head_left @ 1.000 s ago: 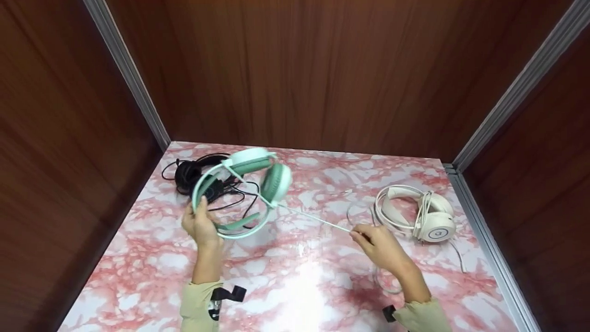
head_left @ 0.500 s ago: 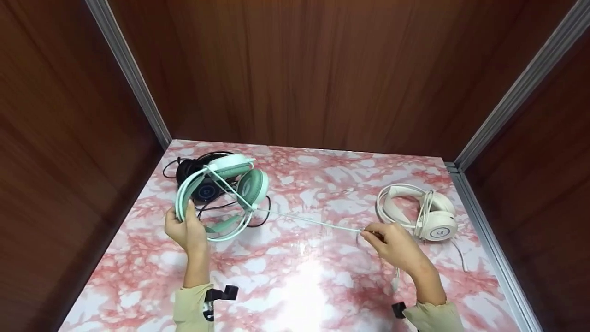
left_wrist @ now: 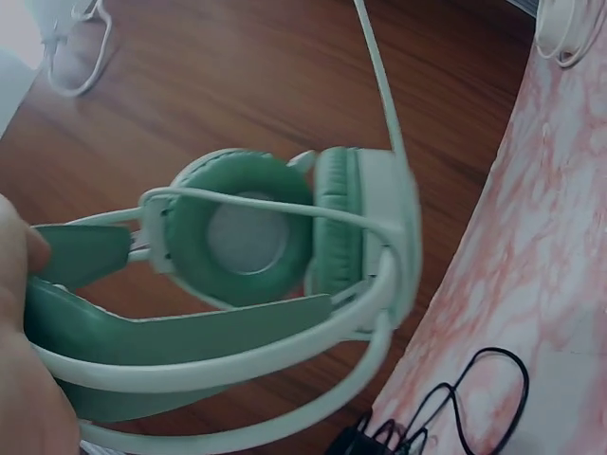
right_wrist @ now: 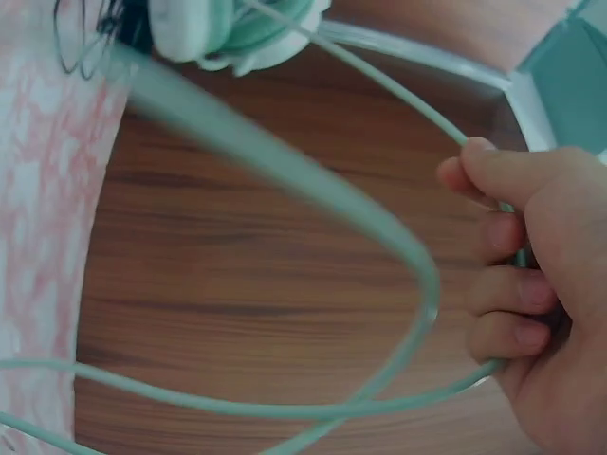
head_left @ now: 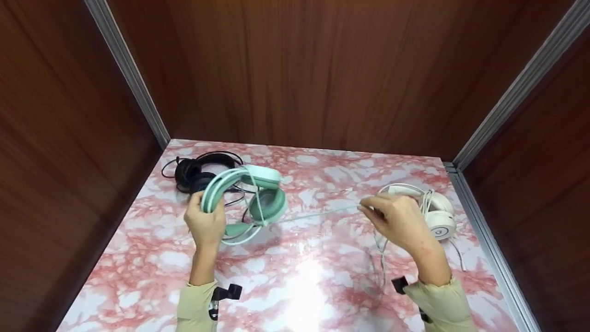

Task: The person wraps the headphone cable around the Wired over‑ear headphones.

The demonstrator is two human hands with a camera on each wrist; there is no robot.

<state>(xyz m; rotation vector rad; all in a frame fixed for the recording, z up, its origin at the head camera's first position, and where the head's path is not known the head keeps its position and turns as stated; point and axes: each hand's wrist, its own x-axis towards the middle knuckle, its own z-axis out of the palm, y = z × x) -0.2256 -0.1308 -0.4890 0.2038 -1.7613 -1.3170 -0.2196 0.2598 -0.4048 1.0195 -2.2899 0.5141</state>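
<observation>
In the head view a mint-green headset (head_left: 262, 174) is held above the table, with my left hand (head_left: 206, 227) gripping its headband. The left wrist view shows its two padded ear cups (left_wrist: 242, 227) side by side and the cable crossing in front of one of them. From the headset a thin green cable (head_left: 318, 214) runs to my right hand (head_left: 401, 222), which pinches it between thumb and forefinger. In the right wrist view the other fingers curl round the cable too, and its loose length (right_wrist: 313, 194) hangs in a loop, partly blurred.
Behind the green headset, a black headset (head_left: 185, 171) with tangled black cable lies at the table's back left. A white headset (head_left: 440, 226) with its cable wrapped round it lies on the right, partly behind my right hand. Brown wooden panels (head_left: 295, 74) enclose the pink-and-white table (head_left: 152, 276).
The headset moved left and then back right, its ear cups turning. My right hand moved right, then rose with the cable, which stays stretched between the hands.
</observation>
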